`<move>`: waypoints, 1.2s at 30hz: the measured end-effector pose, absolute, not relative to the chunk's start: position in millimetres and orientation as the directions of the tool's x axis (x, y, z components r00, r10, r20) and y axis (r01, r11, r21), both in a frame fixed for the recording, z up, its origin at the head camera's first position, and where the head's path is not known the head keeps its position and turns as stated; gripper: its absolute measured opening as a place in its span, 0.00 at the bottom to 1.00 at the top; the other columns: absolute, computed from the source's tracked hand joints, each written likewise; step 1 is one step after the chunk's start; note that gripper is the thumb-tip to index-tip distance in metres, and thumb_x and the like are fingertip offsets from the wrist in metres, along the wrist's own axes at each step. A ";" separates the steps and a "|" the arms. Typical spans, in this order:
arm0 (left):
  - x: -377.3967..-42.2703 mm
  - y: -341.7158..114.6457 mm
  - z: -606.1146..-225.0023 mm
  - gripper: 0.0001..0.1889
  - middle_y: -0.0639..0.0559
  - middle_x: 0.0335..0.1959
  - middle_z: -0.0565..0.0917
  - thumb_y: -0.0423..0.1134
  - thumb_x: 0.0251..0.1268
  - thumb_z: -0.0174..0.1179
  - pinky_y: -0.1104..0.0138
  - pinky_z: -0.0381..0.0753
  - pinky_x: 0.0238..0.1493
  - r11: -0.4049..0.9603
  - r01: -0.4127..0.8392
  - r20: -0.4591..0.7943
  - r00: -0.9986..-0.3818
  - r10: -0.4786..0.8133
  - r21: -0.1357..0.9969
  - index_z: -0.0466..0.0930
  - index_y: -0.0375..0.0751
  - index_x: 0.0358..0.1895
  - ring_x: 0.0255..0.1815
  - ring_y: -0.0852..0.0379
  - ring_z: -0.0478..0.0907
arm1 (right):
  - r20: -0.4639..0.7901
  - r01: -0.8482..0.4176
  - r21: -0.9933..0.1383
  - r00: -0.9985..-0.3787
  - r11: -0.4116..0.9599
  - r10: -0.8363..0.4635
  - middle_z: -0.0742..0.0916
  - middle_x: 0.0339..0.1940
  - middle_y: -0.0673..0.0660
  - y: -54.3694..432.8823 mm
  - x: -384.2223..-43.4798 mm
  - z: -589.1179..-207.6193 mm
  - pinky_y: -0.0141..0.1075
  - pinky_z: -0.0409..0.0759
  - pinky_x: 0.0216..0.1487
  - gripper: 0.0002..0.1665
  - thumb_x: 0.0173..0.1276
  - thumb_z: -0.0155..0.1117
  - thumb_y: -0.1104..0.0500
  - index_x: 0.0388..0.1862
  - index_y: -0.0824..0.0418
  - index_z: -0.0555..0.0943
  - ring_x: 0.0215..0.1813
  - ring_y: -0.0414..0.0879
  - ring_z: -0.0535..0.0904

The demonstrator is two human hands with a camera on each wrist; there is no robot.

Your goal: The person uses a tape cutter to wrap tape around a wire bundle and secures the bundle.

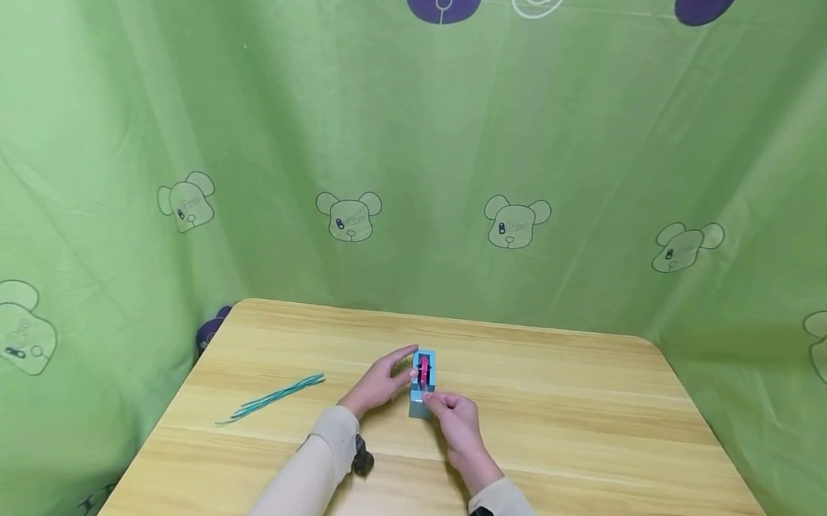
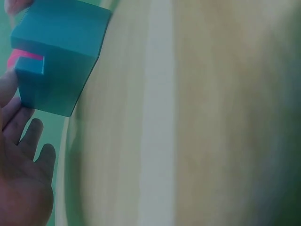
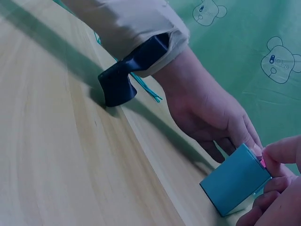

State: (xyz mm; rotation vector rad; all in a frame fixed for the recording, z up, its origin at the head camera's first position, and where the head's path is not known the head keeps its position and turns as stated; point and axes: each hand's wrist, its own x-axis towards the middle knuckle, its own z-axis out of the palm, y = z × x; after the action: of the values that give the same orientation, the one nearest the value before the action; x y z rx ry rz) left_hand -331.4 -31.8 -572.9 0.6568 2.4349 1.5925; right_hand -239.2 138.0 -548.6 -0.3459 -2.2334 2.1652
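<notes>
A light blue tape dispenser with a pink wheel in its slot stands on the table, near the middle in the head view. My left hand holds it from the left, the index finger at its far end and the thumb by the slot. At its near end, the thumb and index finger of my right hand pinch what seems to be the clear tape's end, mostly hidden by the fingertips. In the left wrist view, the dispenser shows its plain side, with other left fingers extended below it.
A loose bundle of thin teal strands lies on the wooden table, left of my left hand. Green curtains with mouse-face prints hang behind the table and along both sides. Each wrist carries a black camera mount.
</notes>
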 end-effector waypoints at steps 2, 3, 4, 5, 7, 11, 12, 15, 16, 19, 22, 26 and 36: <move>-330.9 -31.9 -572.9 0.32 0.48 0.76 0.61 0.51 0.73 0.56 0.52 0.73 0.60 0.336 0.262 0.096 -0.893 0.439 0.905 0.59 0.53 0.77 0.28 0.52 0.79 | -0.155 0.160 -0.987 -0.974 0.016 0.168 0.86 0.46 0.60 137.0 -237.6 -547.4 0.45 0.71 0.57 0.15 0.66 0.69 0.57 0.39 0.71 0.84 0.52 0.52 0.75; -330.7 -32.1 -572.9 0.32 0.47 0.76 0.61 0.51 0.73 0.56 0.53 0.76 0.56 0.332 0.256 0.092 -0.894 0.440 0.908 0.59 0.54 0.77 0.21 0.52 0.76 | -0.158 0.163 -0.986 -0.973 0.016 0.168 0.85 0.47 0.60 136.6 -236.7 -546.8 0.46 0.71 0.58 0.15 0.66 0.69 0.57 0.39 0.71 0.84 0.52 0.52 0.75; -330.7 -32.2 -572.7 0.32 0.46 0.76 0.61 0.50 0.73 0.56 0.55 0.79 0.51 0.327 0.252 0.090 -0.894 0.438 0.911 0.59 0.54 0.77 0.17 0.54 0.74 | -0.161 0.166 -0.986 -0.972 0.015 0.169 0.85 0.48 0.60 136.3 -236.0 -546.3 0.47 0.70 0.59 0.15 0.66 0.69 0.57 0.39 0.71 0.84 0.53 0.53 0.75; -330.7 -32.3 -572.8 0.32 0.46 0.76 0.61 0.50 0.73 0.56 0.56 0.81 0.45 0.322 0.249 0.089 -0.894 0.438 0.914 0.60 0.54 0.77 0.15 0.54 0.72 | -0.163 0.167 -0.986 -0.972 0.013 0.168 0.85 0.48 0.61 136.0 -235.3 -546.2 0.48 0.69 0.59 0.16 0.67 0.68 0.57 0.40 0.71 0.84 0.54 0.53 0.75; -330.7 -32.3 -572.7 0.32 0.46 0.76 0.61 0.49 0.73 0.56 0.59 0.82 0.39 0.318 0.241 0.083 -0.894 0.439 0.917 0.59 0.55 0.77 0.14 0.56 0.71 | -0.166 0.170 -0.985 -0.971 0.007 0.171 0.85 0.49 0.61 135.9 -233.7 -545.9 0.50 0.69 0.61 0.15 0.67 0.68 0.57 0.40 0.71 0.84 0.55 0.54 0.74; -330.9 -32.4 -572.8 0.32 0.47 0.76 0.61 0.49 0.73 0.57 0.61 0.82 0.31 0.313 0.227 0.070 -0.895 0.440 0.922 0.59 0.55 0.77 0.14 0.55 0.71 | -0.173 0.177 -0.984 -0.968 0.006 0.181 0.85 0.49 0.61 136.1 -231.4 -546.8 0.51 0.70 0.61 0.14 0.67 0.68 0.57 0.41 0.70 0.84 0.55 0.54 0.74; -330.9 -32.4 -572.6 0.32 0.48 0.76 0.61 0.49 0.73 0.57 0.59 0.83 0.31 0.314 0.225 0.069 -0.896 0.439 0.923 0.59 0.55 0.77 0.14 0.55 0.72 | -0.173 0.178 -0.984 -0.968 0.007 0.183 0.85 0.49 0.61 136.1 -231.0 -547.0 0.51 0.70 0.61 0.14 0.67 0.67 0.57 0.41 0.70 0.84 0.55 0.54 0.74; -331.0 -32.5 -572.1 0.31 0.51 0.76 0.61 0.50 0.73 0.57 0.55 0.82 0.47 0.332 0.234 0.074 -0.899 0.431 0.914 0.60 0.57 0.76 0.20 0.54 0.76 | -0.178 0.182 -0.983 -0.967 0.006 0.184 0.85 0.48 0.60 135.9 -229.9 -547.8 0.50 0.70 0.61 0.14 0.67 0.67 0.57 0.40 0.70 0.84 0.54 0.54 0.74; -331.1 -32.5 -572.0 0.31 0.52 0.76 0.61 0.50 0.73 0.57 0.53 0.79 0.54 0.337 0.238 0.078 -0.901 0.427 0.911 0.61 0.58 0.76 0.26 0.55 0.77 | -0.175 0.179 -0.984 -0.968 0.008 0.179 0.85 0.48 0.61 135.8 -229.4 -548.0 0.51 0.70 0.60 0.15 0.67 0.67 0.57 0.41 0.70 0.84 0.54 0.55 0.74; -331.1 -32.6 -571.8 0.30 0.54 0.76 0.61 0.51 0.73 0.56 0.53 0.66 0.67 0.345 0.245 0.081 -0.901 0.426 0.906 0.61 0.61 0.75 0.27 0.54 0.77 | -0.180 0.183 -0.983 -0.968 0.004 0.174 0.85 0.49 0.61 135.5 -227.6 -548.3 0.52 0.69 0.61 0.15 0.67 0.68 0.57 0.42 0.70 0.84 0.55 0.55 0.75; -331.2 -32.6 -571.8 0.30 0.52 0.76 0.61 0.50 0.73 0.57 0.54 0.75 0.58 0.324 0.232 0.075 -0.899 0.431 0.917 0.61 0.63 0.75 0.20 0.54 0.75 | -0.178 0.181 -0.984 -0.969 0.002 0.170 0.84 0.49 0.62 134.9 -225.0 -548.0 0.54 0.69 0.61 0.16 0.67 0.67 0.57 0.43 0.71 0.83 0.55 0.56 0.74; -331.9 -32.9 -572.4 0.30 0.50 0.76 0.61 0.49 0.73 0.57 0.59 0.83 0.31 0.300 0.216 0.068 -0.898 0.435 0.929 0.61 0.63 0.75 0.13 0.57 0.71 | -0.184 0.185 -0.983 -0.968 -0.011 0.170 0.84 0.49 0.61 134.0 -221.3 -546.3 0.53 0.69 0.60 0.17 0.67 0.68 0.57 0.43 0.72 0.83 0.53 0.54 0.74; -332.7 -32.4 -573.2 0.30 0.50 0.76 0.61 0.49 0.73 0.57 0.58 0.84 0.38 0.308 0.238 0.085 -0.895 0.437 0.921 0.61 0.58 0.76 0.20 0.53 0.76 | -0.195 0.194 -0.981 -0.963 -0.025 0.185 0.83 0.43 0.58 130.7 -213.6 -543.1 0.42 0.71 0.48 0.15 0.66 0.68 0.58 0.41 0.71 0.83 0.45 0.47 0.71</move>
State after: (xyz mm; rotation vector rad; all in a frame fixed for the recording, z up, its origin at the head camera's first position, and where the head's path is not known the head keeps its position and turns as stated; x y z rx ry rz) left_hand -332.7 -32.4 -573.2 0.6248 2.3885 1.6329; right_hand -213.6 130.7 -543.1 -0.4273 -2.1987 2.2125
